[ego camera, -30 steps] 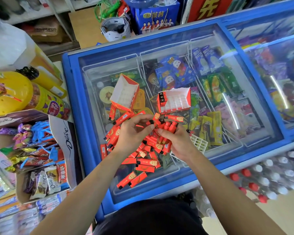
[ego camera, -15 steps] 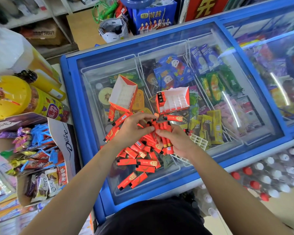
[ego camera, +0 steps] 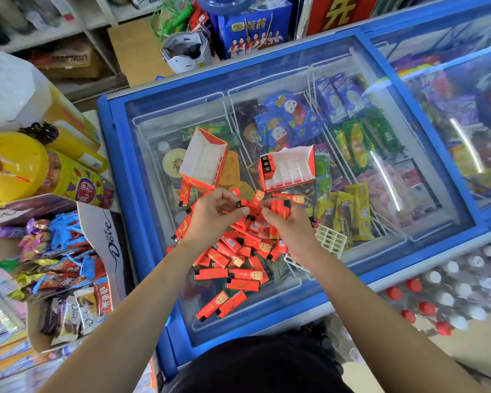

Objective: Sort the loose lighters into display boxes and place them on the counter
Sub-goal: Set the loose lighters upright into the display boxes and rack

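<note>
Head view. Both hands are working above a pile (ego camera: pixel 238 262) of loose red lighters that is lying on the glass lid of a blue freezer (ego camera: pixel 116 154).

- The left hand (ego camera: pixel 210 214) is curling its fingers and pinching one lighter (ego camera: pixel 248 204) near its black cap, between thumb and forefinger.
- The right hand (ego camera: pixel 291 225) is gripping a bundle (ego camera: pixel 279 207) of several lighters, with its fingers wrapped round them. The lighter and the bundle are touching.
- The two hands are hiding the far part of the pile. The rest is spreading toward the person, with two lighters (ego camera: pixel 221 304) lying apart at the near edge.

Two display boxes are standing just beyond the hands.

- The left box (ego camera: pixel 203 163) is tilting, with its open face showing white dividers and no lighters.
- The right box (ego camera: pixel 292 168) is holding three black-capped lighters (ego camera: pixel 267 165) in its left end.

A white grid insert (ego camera: pixel 330 239) is lying just right of the right hand, beside the pile.

Around the freezer:

- A Dove candy carton (ego camera: pixel 108 239) is crowding the left edge.
- A yellow tub (ego camera: pixel 14 168) is standing behind the carton.
- Bottles (ego camera: pixel 414 286) with red and white caps are standing at the lower right.
- Packaged ice creams (ego camera: pixel 352 143) are showing in wire baskets through the glass.
</note>
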A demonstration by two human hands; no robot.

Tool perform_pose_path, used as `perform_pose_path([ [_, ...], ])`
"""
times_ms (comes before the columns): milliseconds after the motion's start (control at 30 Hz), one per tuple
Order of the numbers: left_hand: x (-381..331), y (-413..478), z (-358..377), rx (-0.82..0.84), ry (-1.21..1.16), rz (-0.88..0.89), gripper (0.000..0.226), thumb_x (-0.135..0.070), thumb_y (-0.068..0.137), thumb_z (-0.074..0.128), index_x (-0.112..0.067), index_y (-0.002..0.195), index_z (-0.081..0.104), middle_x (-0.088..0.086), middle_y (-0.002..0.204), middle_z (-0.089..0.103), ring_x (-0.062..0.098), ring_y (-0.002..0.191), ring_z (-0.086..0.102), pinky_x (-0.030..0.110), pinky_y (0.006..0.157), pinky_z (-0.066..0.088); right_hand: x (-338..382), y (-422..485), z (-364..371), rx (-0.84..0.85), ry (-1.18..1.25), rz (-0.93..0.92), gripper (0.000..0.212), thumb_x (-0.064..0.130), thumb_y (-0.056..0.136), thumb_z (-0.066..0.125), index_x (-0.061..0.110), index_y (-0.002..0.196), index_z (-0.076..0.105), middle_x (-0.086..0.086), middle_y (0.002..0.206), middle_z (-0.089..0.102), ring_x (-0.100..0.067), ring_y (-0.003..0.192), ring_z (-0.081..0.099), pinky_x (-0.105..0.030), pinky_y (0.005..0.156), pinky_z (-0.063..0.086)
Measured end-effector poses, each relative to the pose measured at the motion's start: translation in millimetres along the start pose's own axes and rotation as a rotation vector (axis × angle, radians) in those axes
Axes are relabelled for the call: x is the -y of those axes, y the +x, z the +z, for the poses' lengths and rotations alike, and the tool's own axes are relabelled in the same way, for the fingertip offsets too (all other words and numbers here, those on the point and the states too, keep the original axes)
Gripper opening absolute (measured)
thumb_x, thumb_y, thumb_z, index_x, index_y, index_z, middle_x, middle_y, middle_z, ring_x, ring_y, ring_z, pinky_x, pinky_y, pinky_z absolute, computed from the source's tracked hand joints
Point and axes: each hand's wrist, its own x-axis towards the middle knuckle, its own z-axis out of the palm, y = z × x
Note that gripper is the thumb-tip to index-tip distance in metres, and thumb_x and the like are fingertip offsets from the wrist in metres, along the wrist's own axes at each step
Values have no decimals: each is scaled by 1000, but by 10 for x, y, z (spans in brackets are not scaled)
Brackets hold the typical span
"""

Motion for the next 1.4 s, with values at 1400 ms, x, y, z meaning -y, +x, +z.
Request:
perform_pose_path([
  [1400,13,891,496,-86,695,455,13,-25,81,82,-23,93,78,-9,89,64,10,69,57,26,53,46,354,25,-506,-83,105,-50,28,12,94,68,-3,114,57,-30,106,68,-46,88,71,-37,59,59],
])
